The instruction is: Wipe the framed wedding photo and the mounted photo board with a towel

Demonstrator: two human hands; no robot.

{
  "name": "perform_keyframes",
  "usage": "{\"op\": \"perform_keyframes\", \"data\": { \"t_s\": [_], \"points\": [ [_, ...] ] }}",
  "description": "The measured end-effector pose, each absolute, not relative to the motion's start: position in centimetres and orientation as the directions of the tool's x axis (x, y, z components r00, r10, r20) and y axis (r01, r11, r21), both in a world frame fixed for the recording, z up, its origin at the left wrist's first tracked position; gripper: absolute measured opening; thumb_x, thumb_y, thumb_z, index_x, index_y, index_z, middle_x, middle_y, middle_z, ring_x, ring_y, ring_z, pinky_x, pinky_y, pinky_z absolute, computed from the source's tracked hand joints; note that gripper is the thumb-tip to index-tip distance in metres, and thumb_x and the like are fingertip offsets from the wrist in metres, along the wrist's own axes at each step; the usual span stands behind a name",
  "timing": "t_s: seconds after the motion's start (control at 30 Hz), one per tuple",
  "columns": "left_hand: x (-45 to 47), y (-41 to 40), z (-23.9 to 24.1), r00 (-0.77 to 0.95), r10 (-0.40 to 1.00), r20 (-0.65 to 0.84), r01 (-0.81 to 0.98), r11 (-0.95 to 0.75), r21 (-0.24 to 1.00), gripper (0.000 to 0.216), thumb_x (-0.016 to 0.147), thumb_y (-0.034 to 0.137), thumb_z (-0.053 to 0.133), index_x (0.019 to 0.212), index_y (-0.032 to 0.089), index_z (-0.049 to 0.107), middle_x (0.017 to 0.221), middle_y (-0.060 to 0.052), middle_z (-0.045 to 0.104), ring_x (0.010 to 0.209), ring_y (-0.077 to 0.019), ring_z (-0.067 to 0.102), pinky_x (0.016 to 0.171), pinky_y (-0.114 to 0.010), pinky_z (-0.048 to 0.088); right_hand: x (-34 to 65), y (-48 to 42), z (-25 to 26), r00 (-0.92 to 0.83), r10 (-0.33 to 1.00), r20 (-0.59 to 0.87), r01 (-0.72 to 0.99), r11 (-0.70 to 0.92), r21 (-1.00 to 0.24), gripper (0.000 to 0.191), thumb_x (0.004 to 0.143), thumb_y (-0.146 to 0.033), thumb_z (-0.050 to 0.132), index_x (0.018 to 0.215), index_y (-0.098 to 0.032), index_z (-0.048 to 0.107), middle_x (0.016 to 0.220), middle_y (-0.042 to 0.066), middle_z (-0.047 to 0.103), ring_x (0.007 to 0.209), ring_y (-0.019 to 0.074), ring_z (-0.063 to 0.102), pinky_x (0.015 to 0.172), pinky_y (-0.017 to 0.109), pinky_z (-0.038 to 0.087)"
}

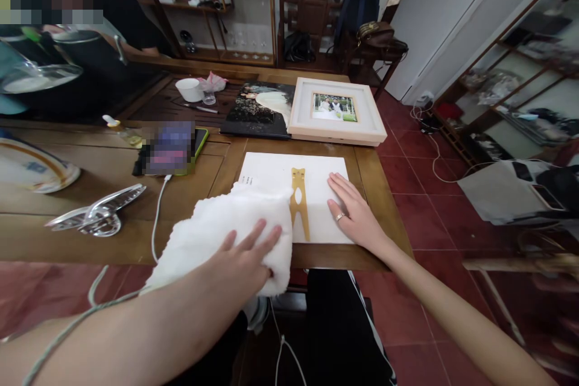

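My left hand [246, 256] rests on a bunched white fluffy towel [217, 214], fingers spread over its top; the towel overhangs the table's front edge. My right hand [355, 211], wearing a ring, lies flat with fingers stretched out on the right side of a white board [266, 164]. Between the hands, on the board, is a flat tan, cat-headed piece [298, 184] with an oval hole and two long legs. The towel covers the board's left part and touches or overlaps the piece's left edge.
Behind the board lie a framed photo [335, 107] and a dark photo panel [260, 110]. To the left are a phone [199, 142] with a white cable [159, 211], a shiny metal object [99, 211] and a white cup [190, 90]. A person [140, 12] stands across the table.
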State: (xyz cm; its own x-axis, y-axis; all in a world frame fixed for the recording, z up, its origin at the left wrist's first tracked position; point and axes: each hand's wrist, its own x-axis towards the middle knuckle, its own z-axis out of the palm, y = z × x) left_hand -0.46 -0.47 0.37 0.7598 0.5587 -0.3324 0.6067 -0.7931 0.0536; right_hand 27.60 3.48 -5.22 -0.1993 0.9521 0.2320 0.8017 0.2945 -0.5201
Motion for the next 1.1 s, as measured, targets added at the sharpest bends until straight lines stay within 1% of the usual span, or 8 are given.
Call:
{"op": "perform_keyframes", "data": {
  "t_s": [0.13,0.23,0.4,0.57,0.77,0.87,1.0,1.1],
  "points": [
    [-1.5,3.5,0.5,0.817,0.543,-0.194,0.571,-0.809,0.140,0.051,0.066,-0.007,0.058,0.107,0.021,0.067,0.159,-0.007,0.019,0.145,-0.0316,0.018,0.110,-0.051,0.036,27.6,3.4,-5.2,-0.201,0.952,0.232,0.800,0.296,-0.521,0.052,0.096,-0.035,0.040,0.145,-0.018,0.041,0.151,0.010,0.041,0.144,0.0237,0.030,0.118,0.051,0.027],
    [-0.7,8.4,0.5,0.812,0.562,-0.158,0.581,-0.805,0.118,0.051,0.071,-0.009,0.045,0.109,0.018,0.066,0.158,-0.010,0.021,0.146,-0.0319,0.015,0.111,-0.058,0.030,27.6,3.5,-5.1,-0.200,0.954,0.224,0.804,0.290,-0.518,0.052,0.096,-0.035,0.040,0.144,-0.016,0.042,0.151,0.011,0.041,0.144,0.0241,0.031,0.119,0.050,0.026],
    [1.0,13.2,-0.3,0.810,0.583,-0.060,0.586,-0.804,0.096,0.042,0.074,-0.001,0.043,0.108,0.009,0.065,0.157,-0.018,0.020,0.146,-0.0328,0.009,0.113,-0.063,0.016,27.6,3.5,-5.1,-0.195,0.952,0.234,0.792,0.294,-0.535,0.051,0.095,-0.035,0.041,0.145,-0.021,0.041,0.150,0.009,0.042,0.143,0.0245,0.032,0.118,0.053,0.027],
    [0.9,9.1,-0.6,0.832,0.554,-0.040,0.553,-0.819,0.152,0.037,0.074,-0.001,0.047,0.103,0.009,0.068,0.157,-0.018,0.021,0.146,-0.0327,0.008,0.115,-0.061,0.014,27.6,3.5,-5.0,-0.192,0.955,0.228,0.792,0.288,-0.538,0.051,0.096,-0.037,0.040,0.144,-0.019,0.042,0.150,0.009,0.042,0.143,0.0238,0.031,0.118,0.051,0.027],
    [0.9,0.6,-0.8,0.935,0.351,0.044,0.339,-0.925,0.173,0.011,0.076,0.010,0.064,0.075,0.017,0.072,0.159,-0.007,0.017,0.146,-0.0377,0.007,0.116,-0.063,0.004,27.5,3.5,-4.9,-0.197,0.956,0.219,0.800,0.286,-0.527,0.051,0.096,-0.039,0.040,0.142,-0.017,0.045,0.150,0.011,0.042,0.143,0.0241,0.031,0.118,0.050,0.026],
    [1.6,1.2,-0.7,0.922,0.387,0.031,0.377,-0.911,0.164,0.015,0.075,0.010,0.065,0.086,0.017,0.073,0.158,-0.011,0.019,0.145,-0.0386,0.010,0.115,-0.063,0.010,27.6,3.5,-5.0,-0.198,0.954,0.226,0.802,0.290,-0.522,0.051,0.096,-0.039,0.041,0.142,-0.016,0.045,0.150,0.012,0.042,0.143,0.0244,0.032,0.118,0.050,0.027],
    [3.0,7.1,-0.3,0.875,0.483,-0.042,0.483,-0.863,0.150,0.032,0.076,0.005,0.055,0.104,0.014,0.069,0.157,-0.016,0.022,0.146,-0.0344,0.011,0.114,-0.062,0.017,27.6,3.5,-5.1,-0.198,0.951,0.238,0.791,0.299,-0.534,0.050,0.096,-0.038,0.041,0.143,-0.020,0.043,0.150,0.010,0.042,0.143,0.0248,0.032,0.118,0.052,0.027],
    [4.3,11.1,-0.3,0.839,0.542,-0.054,0.544,-0.828,0.137,0.042,0.077,0.001,0.048,0.114,0.011,0.064,0.157,-0.016,0.022,0.146,-0.0337,0.011,0.114,-0.062,0.019,27.6,3.6,-5.1,-0.198,0.952,0.233,0.798,0.295,-0.526,0.051,0.096,-0.037,0.041,0.143,-0.018,0.043,0.150,0.011,0.042,0.143,0.0242,0.032,0.118,0.050,0.027]
  ]
}}
